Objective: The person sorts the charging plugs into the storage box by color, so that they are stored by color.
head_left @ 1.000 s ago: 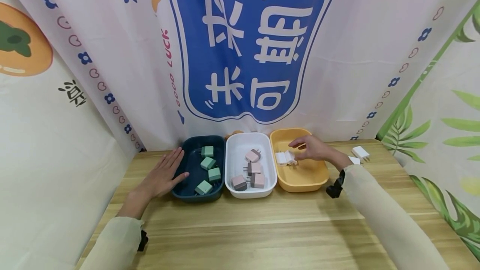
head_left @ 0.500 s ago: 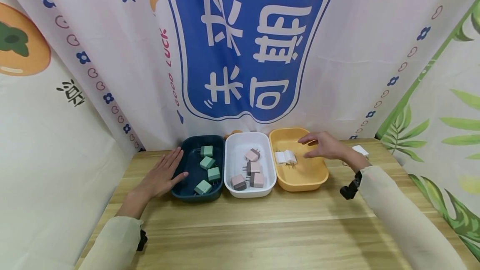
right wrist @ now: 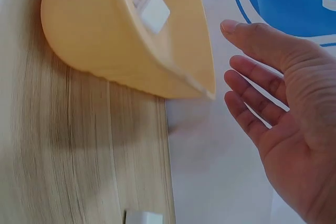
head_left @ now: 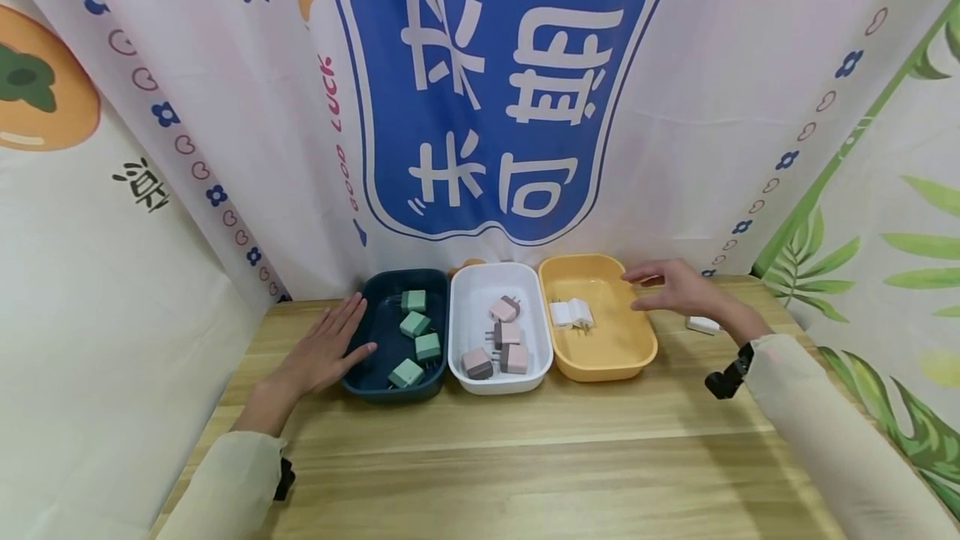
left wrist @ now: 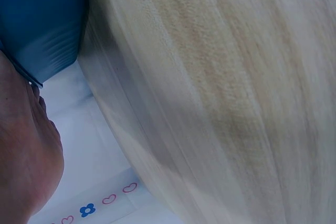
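Observation:
My left hand (head_left: 318,352) rests at the left rim of a dark blue bin (head_left: 380,369), its fingers straight. Several green plug-in chargers (head_left: 414,301) lie inside that bin. Over on the right, my right hand (head_left: 678,288) hovers by the right rim of a yellow bin (head_left: 611,348) with fingers and thumb apart. In the right wrist view nothing is between the fingers of this hand (right wrist: 294,124). Two white chargers (head_left: 572,314) lie side by side in the yellow bin. Another white charger (head_left: 702,325) is on the table below my right wrist, partly hidden.
Between the two other bins stands a white bin (head_left: 468,298) with several pink-and-grey chargers (head_left: 507,333). The bins stand in a row near the back of the wooden table (head_left: 480,457). A printed curtain (head_left: 675,148) hangs behind them.
My right hand has moved right, from beside the white chargers in the yellow bin to that bin's right rim. My left hand has stayed in place.

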`<state>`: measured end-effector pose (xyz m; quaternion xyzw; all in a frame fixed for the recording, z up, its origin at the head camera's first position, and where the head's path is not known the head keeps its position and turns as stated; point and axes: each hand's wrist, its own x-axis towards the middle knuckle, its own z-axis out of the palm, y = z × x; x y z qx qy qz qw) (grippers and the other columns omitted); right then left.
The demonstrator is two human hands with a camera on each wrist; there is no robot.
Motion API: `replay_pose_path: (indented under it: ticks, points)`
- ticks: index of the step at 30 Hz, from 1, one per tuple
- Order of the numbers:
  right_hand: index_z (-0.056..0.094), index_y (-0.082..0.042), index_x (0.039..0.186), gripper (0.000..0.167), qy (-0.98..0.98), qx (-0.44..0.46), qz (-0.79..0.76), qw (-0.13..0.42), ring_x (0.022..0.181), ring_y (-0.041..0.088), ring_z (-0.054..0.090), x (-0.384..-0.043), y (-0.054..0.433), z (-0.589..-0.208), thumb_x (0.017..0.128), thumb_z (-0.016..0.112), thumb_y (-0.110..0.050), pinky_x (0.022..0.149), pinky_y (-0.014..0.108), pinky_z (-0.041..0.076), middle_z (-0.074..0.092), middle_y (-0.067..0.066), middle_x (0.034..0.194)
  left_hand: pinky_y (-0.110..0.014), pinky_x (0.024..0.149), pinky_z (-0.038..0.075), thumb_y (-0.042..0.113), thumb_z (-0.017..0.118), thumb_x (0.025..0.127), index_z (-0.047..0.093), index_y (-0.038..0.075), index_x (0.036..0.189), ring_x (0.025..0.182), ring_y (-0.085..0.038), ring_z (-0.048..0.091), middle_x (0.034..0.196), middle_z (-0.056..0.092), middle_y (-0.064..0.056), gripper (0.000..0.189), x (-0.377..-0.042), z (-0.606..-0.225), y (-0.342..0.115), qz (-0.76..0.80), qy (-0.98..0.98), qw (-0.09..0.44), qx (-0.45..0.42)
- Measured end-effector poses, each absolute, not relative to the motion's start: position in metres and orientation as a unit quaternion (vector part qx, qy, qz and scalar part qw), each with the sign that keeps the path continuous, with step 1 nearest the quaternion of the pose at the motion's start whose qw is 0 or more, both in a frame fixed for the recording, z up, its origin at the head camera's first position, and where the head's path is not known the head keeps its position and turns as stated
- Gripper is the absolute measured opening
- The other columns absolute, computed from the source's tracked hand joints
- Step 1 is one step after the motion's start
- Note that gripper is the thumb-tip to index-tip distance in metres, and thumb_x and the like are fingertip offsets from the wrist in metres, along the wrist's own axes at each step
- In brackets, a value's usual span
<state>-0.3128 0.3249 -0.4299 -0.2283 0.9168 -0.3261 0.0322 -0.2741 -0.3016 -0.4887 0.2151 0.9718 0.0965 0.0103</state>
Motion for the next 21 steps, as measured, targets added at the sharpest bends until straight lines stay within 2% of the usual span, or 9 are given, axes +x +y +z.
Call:
replay_pose_path:
  ticks: [7,13,21]
  points:
    - [0.073,0.002,0.130,0.046,0.925,-0.217,-0.312,0.019,0.119,0.044,0.068,-0.308,0.338,-0.426,0.089,0.087,-0.015,0.102,0.061,0.055,0.073,0.021,0.130,-0.065,0.129,0.010,0.058,0.044,0.110,0.012,0.004,0.170,0.163,-0.041,0.008,0.178,0.006,-0.018,0.086,-0.275,-0.490,-0.302,0.094,0.972,0.008,0.215]
    - [0.072,0.004,0.130,0.048,0.927,-0.212,-0.309,0.017,0.118,0.046,0.068,-0.306,0.353,-0.428,0.090,0.087,-0.016,0.101,0.060,0.056,0.072,0.024,0.129,-0.065,0.129,0.010,0.058,0.044,0.110,0.013,0.004,0.170,0.163,-0.041,0.008,0.178,0.007,-0.018,0.087,-0.274,-0.490,-0.302,0.094,0.972,0.008,0.215]
    - [0.073,0.004,0.128,0.045,0.928,-0.212,-0.306,0.019,0.114,0.041,0.071,-0.301,0.372,-0.432,0.091,0.086,-0.018,0.099,0.059,0.057,0.075,0.022,0.124,-0.065,0.129,0.011,0.058,0.043,0.110,0.013,0.004,0.170,0.163,-0.042,0.009,0.178,0.007,-0.018,0.086,-0.275,-0.490,-0.302,0.092,0.972,0.007,0.214]
